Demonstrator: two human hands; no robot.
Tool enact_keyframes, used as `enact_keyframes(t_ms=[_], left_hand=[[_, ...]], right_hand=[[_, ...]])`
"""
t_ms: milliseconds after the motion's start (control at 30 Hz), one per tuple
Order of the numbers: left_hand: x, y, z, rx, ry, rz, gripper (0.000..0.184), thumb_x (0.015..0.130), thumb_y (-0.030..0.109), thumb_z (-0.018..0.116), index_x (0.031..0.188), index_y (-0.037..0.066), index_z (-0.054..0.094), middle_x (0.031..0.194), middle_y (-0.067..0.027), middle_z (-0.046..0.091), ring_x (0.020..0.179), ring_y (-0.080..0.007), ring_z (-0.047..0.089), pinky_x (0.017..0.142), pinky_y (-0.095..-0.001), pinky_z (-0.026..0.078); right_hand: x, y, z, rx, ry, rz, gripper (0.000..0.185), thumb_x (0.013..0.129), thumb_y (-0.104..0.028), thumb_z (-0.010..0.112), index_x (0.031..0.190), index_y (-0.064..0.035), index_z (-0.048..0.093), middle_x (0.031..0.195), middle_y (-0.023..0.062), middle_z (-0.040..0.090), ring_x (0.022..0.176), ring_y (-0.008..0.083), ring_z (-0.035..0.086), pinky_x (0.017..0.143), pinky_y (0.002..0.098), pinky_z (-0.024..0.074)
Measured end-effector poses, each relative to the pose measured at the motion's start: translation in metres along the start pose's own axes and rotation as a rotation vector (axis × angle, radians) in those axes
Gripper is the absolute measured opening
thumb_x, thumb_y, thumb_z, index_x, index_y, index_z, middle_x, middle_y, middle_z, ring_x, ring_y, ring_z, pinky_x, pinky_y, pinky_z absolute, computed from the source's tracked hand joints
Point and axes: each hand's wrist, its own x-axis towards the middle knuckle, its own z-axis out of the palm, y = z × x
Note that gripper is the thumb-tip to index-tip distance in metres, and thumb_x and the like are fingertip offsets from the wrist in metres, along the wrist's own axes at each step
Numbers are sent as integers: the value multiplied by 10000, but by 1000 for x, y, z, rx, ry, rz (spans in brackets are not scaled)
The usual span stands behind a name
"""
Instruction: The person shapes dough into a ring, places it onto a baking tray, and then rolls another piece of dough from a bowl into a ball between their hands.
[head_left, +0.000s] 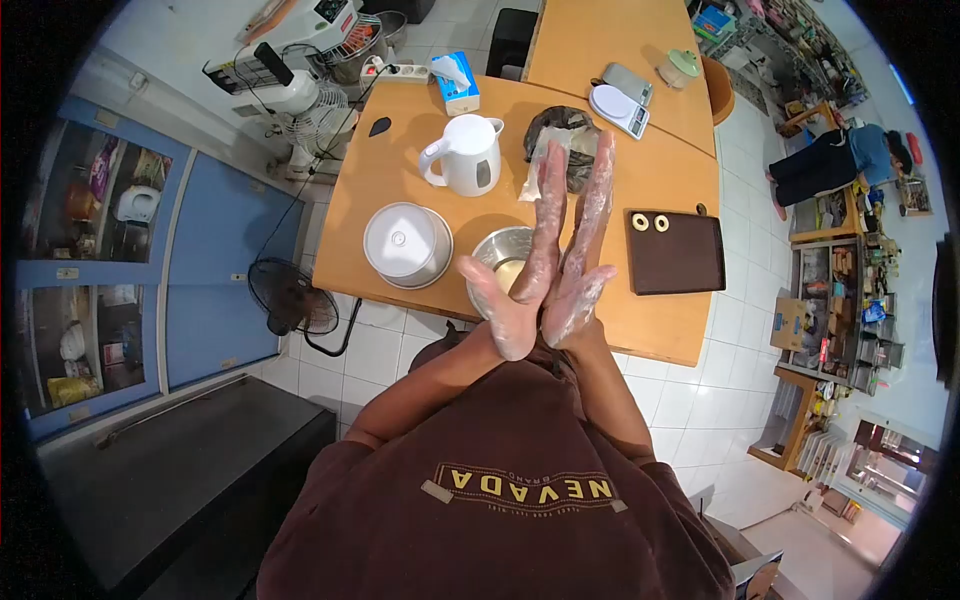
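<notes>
Both hands are raised over the table's near edge, palms up and whitened with a floury coating. My left hand point(530, 270) is open, its thumb stretched to the left and its fingers pointing forward. Beside it, close along the little-finger sides, my right hand point(580, 255) is open too, with its thumb out to the right. Neither holds anything. Partly hidden behind my left hand is a metal bowl point(490, 245) with something pale inside. Two ring-shaped dough pieces point(641, 222) lie on a dark brown tray point(680, 265) right of my hands. Beyond the fingertips sits a black plastic bag point(545, 120).
On the wooden table point(365, 180) stand a lidded white tub point(405, 245), a white electric kettle point(470, 155), a tissue box point(457, 88) and a kitchen scale point(618, 108). A black fan point(290, 297) is on the left. Another person point(835, 165) stands by shelves at right.
</notes>
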Motion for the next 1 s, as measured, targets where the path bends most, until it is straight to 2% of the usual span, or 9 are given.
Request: enact_keyframes(t_ms=[133,233,333,400,467,533,633,800,1000], left_hand=[[14,22,10,-246,136,-57,1331,734,1026,64,1667,79,-12,1746,-66,-27,1604,-289,29,1276,-525,24],[20,25,12,-396,199,-79,1317,750,1017,82,1668,77,-2,1746,-71,-18,1605,-279,13,1274,-512,-1],[17,11,9,-276,168,-108,1291,769,1002,74,1668,79,-5,1746,-73,-29,1605,-270,-7,1272,-484,-28],[10,-2,1,-24,62,-106,1275,781,993,68,1668,81,-7,1747,-75,-36,1606,-265,-20,1270,-466,-46],[4,-11,-1,187,-19,-98,1258,793,983,62,1669,83,-9,1747,-76,-43,1606,-259,-33,1269,-448,-64],[3,-7,4,180,-14,-94,1241,805,973,56,1669,84,-11,1747,-78,-50,1607,-253,-46,1267,-429,-82],[12,12,17,-169,91,-102,1295,768,1006,81,1668,78,1,1743,-85,18,1600,-294,58,1273,-537,62],[17,15,11,-232,121,-185,1217,805,980,100,1670,137,-43,1746,-9,-31,1597,-318,72,1271,-548,151],[14,-16,3,412,-38,-79,1210,828,962,197,1664,130,-77,1741,-53,-92,1602,-314,32,1274,-561,127]], right_hand=[[-1,-4,1,4,-23,35,930,939,-514,468,1654,-29,123,1712,245,86,1590,422,17,1208,597,-130],[-12,-7,9,-13,-31,8,939,935,-454,563,1654,-28,134,1711,245,109,1591,420,38,1217,594,-109],[-10,-1,16,-73,64,-71,959,930,-394,658,1653,-27,145,1709,246,131,1593,418,58,1227,592,-88],[-7,0,14,-93,95,-92,978,927,-355,721,1652,-27,152,1708,246,145,1593,416,72,1234,590,-74],[-3,2,4,-87,89,-82,929,936,-420,599,1653,-32,154,1711,243,126,1593,417,53,1225,593,-93],[2,0,-9,-40,54,-34,899,945,-486,476,1655,-38,155,1714,239,107,1593,417,34,1216,597,-113],[3,-3,-18,13,1,41,892,958,-585,292,1657,-46,158,1718,234,79,1592,418,6,1203,602,-142],[-16,-16,-12,49,-96,133,983,981,-749,-15,1660,-60,162,1725,226,31,1592,420,-42,1182,611,-190],[-5,-11,-18,71,-34,68,994,977,-757,-10,1660,-50,140,1726,225,19,1595,405,-46,1187,596,-191]])
